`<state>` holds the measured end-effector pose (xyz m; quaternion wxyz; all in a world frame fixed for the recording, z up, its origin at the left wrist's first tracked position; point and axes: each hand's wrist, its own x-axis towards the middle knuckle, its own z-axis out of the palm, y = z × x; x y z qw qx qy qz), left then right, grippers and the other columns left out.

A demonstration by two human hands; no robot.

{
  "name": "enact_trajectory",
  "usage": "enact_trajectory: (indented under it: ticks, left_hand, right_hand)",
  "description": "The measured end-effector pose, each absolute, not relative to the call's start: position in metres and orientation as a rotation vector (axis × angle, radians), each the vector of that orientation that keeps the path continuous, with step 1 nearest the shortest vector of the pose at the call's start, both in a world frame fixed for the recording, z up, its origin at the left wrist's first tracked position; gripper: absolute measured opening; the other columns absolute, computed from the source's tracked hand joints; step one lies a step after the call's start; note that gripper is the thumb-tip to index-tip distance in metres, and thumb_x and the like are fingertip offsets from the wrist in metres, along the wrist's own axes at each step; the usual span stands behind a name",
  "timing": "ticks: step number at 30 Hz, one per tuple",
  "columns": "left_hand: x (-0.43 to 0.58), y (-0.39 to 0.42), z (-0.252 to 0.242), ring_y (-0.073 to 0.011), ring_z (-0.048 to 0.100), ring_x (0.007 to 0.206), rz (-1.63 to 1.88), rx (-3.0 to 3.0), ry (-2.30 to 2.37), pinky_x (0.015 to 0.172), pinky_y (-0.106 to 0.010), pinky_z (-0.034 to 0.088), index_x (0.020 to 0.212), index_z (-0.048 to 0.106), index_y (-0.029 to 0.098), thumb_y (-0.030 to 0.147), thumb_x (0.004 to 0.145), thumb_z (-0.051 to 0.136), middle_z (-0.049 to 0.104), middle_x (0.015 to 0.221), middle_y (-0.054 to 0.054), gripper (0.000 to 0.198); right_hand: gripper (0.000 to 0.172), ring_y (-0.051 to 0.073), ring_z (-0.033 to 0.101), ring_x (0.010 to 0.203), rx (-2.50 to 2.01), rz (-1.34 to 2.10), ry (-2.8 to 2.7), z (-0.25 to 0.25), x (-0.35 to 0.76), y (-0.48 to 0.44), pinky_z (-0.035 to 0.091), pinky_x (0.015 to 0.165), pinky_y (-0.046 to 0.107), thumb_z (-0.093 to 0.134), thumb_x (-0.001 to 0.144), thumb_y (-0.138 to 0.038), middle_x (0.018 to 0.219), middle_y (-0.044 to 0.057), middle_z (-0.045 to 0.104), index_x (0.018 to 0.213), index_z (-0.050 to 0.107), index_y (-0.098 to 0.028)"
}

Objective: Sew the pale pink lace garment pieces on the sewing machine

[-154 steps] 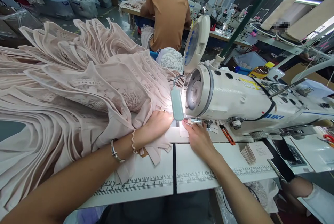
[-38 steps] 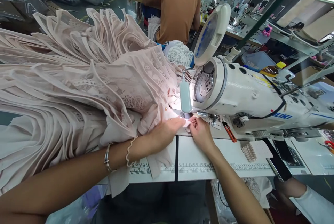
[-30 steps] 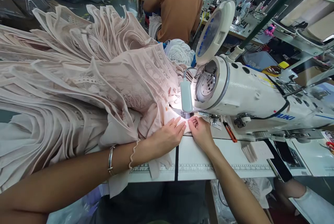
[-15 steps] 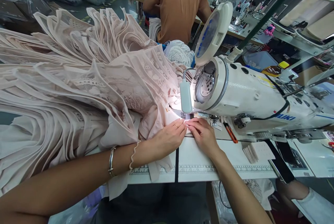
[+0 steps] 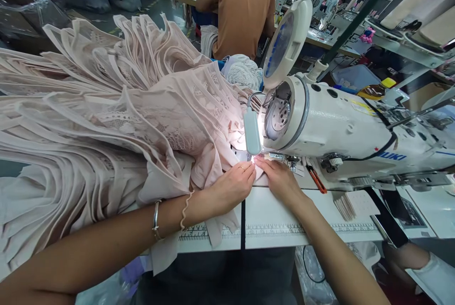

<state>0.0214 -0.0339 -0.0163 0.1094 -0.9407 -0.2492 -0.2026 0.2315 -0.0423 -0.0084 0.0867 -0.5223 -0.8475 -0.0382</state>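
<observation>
A pale pink lace garment [image 5: 185,125] spreads from a large pile up to the needle area of a white sewing machine [image 5: 330,120]. My left hand [image 5: 232,184], with a ring on one finger, is closed on the garment's edge just in front of the needle. Beside it, my right hand [image 5: 279,177] pinches the same fabric edge, fingertips close to the left ones. The needle itself is hidden behind a pale green lamp [image 5: 252,132], which lights the spot brightly.
Stacked garments [image 5: 71,153] cover the left side. Under the machine arm lie an orange cutter [image 5: 316,179], beige cards [image 5: 355,204] and a phone [image 5: 387,222]. A ruler strip [image 5: 273,231] runs along the table edge. Another person [image 5: 245,11] sits ahead; someone's hand [image 5: 408,255] shows at lower right.
My right hand's fingers have drawn in closer to the needle area, and its forearm sits slightly further right. Both hands stay on the fabric edge. The view has shifted slightly.
</observation>
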Motion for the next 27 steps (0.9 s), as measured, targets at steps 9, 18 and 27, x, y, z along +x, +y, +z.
enact_trajectory:
  ticks: [9, 18, 27]
  left_hand:
    - [0.026, -0.034, -0.018, -0.0260, 0.063, 0.115, -0.589, -2.688, -0.702, 0.110, -0.039, 0.041, 0.122, 0.060, -0.001, 0.003, 0.097, 0.039, 0.067, 0.121, -0.019, 0.033]
    - [0.026, -0.032, -0.018, -0.0248, 0.063, 0.115, -0.583, -2.723, -0.723, 0.109, -0.038, 0.042, 0.123, 0.059, 0.001, 0.002, 0.097, 0.041, 0.067, 0.120, -0.019, 0.032]
    - [0.025, -0.032, -0.020, -0.0246, 0.062, 0.119, -0.561, -2.696, -0.733, 0.111, -0.039, 0.041, 0.127, 0.056, 0.000, 0.001, 0.097, 0.037, 0.066, 0.126, -0.020, 0.036]
  right_hand:
    - [0.074, 0.020, 0.060, 0.129, -1.521, 0.190, -2.478, -0.010, 0.244, -0.037, 0.051, 0.108, 0.040, 0.033, 0.080, 0.007, 0.140, 0.003, 0.064, 0.141, 0.059, -0.027]
    - [0.078, 0.020, 0.061, 0.126, -1.509, 0.219, -2.442, -0.014, 0.244, -0.038, 0.051, 0.108, 0.044, 0.034, 0.079, 0.006, 0.139, 0.002, 0.064, 0.144, 0.055, -0.031]
    - [0.054, 0.021, 0.066, 0.114, -1.551, 0.328, -2.466, -0.006, 0.234, -0.034, 0.054, 0.099, 0.040, 0.035, 0.095, -0.009, 0.128, 0.003, 0.070, 0.141, 0.054, -0.031]
